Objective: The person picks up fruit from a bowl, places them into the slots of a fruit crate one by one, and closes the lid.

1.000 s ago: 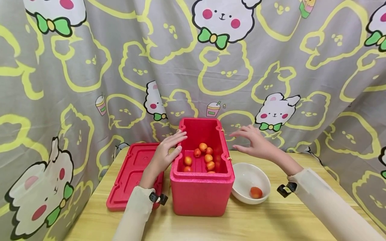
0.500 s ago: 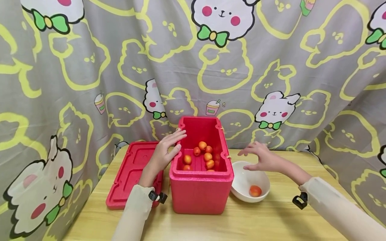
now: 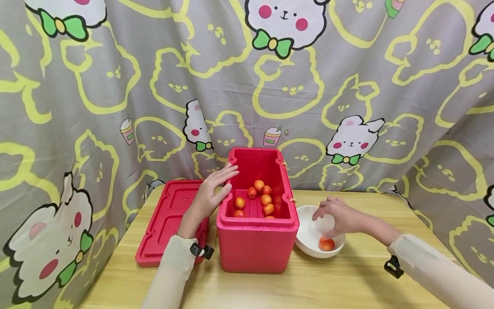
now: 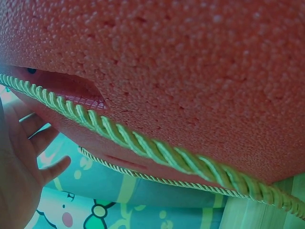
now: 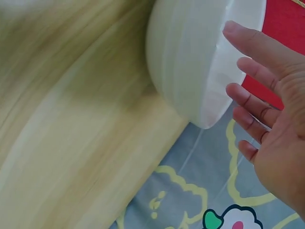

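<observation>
Head view: right hand (image 3: 339, 216), fingers relaxed and empty, hovers over the orange fruit (image 3: 326, 243) in the white bowl (image 3: 308, 227) right of the red box (image 3: 256, 240). Left hand (image 3: 210, 195) rests flat on the box's left rim. Fruit is probably light and soft (bruises easily); cradle its sides.

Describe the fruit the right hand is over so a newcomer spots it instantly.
On the wooden table, find the open red foam box; a white bowl sits right beside it. The single orange fruit lies in that bowl under the right hand, alone, unlike the cluster inside the box.

Red box (image 3: 256, 244) walls off bowl (image 3: 308, 240); open tabletop (image 3: 347, 283) in front
</observation>
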A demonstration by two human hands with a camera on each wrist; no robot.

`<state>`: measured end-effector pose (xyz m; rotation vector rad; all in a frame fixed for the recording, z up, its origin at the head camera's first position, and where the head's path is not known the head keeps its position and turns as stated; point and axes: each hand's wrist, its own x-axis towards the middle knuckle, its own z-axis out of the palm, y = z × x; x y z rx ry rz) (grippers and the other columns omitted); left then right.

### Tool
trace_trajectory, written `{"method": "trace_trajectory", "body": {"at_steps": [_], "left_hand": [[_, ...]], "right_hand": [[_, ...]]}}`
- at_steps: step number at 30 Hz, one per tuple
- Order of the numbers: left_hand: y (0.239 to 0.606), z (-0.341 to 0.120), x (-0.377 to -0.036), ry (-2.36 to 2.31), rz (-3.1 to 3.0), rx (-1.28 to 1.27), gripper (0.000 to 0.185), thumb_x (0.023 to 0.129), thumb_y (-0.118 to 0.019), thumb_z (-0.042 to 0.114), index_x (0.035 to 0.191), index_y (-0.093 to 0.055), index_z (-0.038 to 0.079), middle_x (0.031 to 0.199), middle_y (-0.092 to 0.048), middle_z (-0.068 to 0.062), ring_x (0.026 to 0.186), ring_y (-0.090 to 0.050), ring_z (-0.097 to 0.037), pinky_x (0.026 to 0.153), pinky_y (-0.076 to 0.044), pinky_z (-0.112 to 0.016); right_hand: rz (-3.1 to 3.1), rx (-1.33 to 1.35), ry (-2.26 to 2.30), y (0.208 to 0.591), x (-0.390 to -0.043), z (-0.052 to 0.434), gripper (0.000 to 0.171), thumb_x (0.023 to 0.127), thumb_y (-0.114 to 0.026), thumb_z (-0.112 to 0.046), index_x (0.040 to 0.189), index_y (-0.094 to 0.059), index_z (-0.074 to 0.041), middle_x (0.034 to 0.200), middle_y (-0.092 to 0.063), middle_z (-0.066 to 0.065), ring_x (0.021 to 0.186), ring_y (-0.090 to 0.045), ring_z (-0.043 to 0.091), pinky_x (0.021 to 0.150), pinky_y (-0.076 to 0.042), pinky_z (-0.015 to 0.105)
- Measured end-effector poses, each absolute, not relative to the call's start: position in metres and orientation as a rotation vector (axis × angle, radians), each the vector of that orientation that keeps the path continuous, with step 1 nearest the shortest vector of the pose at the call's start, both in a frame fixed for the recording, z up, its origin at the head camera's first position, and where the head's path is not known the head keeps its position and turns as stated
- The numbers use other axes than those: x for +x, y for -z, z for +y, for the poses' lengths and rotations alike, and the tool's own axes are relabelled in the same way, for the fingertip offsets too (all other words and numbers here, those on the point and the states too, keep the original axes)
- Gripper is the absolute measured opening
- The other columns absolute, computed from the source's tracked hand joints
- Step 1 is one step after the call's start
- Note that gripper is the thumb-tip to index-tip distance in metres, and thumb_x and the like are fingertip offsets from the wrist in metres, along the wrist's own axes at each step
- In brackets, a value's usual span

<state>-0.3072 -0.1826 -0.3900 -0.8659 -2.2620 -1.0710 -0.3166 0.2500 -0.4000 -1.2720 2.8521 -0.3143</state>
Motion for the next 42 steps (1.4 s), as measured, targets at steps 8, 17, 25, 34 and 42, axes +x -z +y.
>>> {"method": "trace_trajectory", "body": {"at_steps": [8,17,25,34,42], "left_hand": [[0.390,-0.182,-0.308,1.072,-2.254,-0.870,0.048,0.098,-0.058,0.029,0.143,-0.060,0.012,0.154,-0.054,-0.003,0.150,-0.041,-0.025,0.119,-0.032,-0.063],[0.389,-0.182,-0.307,1.081,-2.253,-0.872,0.048,0.098,-0.057,0.028,0.143,-0.060,0.013,0.153,-0.054,-0.003,0.150,-0.041,-0.024,0.120,-0.033,-0.061],[0.389,-0.182,-0.307,1.079,-2.254,-0.870,0.049,0.098,-0.057,0.030,0.143,-0.059,0.012,0.154,-0.054,-0.004,0.150,-0.041,-0.025,0.119,-0.033,-0.062],[0.389,-0.182,-0.307,1.082,-2.255,-0.870,0.049,0.098,-0.057,0.029,0.143,-0.060,0.009,0.154,-0.053,-0.005,0.150,-0.041,-0.027,0.119,-0.032,-0.064],[0.389,-0.182,-0.306,1.088,-2.265,-0.871,0.048,0.098,-0.057,0.028,0.144,-0.059,0.014,0.154,-0.053,-0.002,0.150,-0.040,-0.025,0.120,-0.031,-0.063]], "right_hand": [[2.832,-1.266,0.251,0.405,-0.315,0.253,0.041,0.061,-0.095,-0.028,0.098,-0.077,-0.021,0.092,-0.065,-0.004,0.089,-0.044,0.009,0.077,-0.032,0.033],[2.836,-1.279,0.211,0.411,-0.314,0.253,0.040,0.061,-0.095,-0.029,0.095,-0.076,-0.021,0.092,-0.064,-0.006,0.089,-0.044,0.009,0.077,-0.032,0.032],[2.894,-1.318,0.139,0.418,-0.318,0.248,0.037,0.061,-0.093,-0.028,0.093,-0.076,-0.021,0.092,-0.064,-0.005,0.088,-0.044,0.011,0.079,-0.034,0.035],[2.923,-1.385,0.112,0.424,-0.324,0.241,0.037,0.063,-0.095,-0.027,0.095,-0.077,-0.019,0.091,-0.063,-0.006,0.089,-0.045,0.013,0.080,-0.035,0.036],[2.929,-1.446,0.141,0.431,-0.329,0.234,0.036,0.063,-0.095,-0.026,0.093,-0.078,-0.016,0.089,-0.062,-0.005,0.088,-0.044,0.013,0.080,-0.035,0.036]]}}
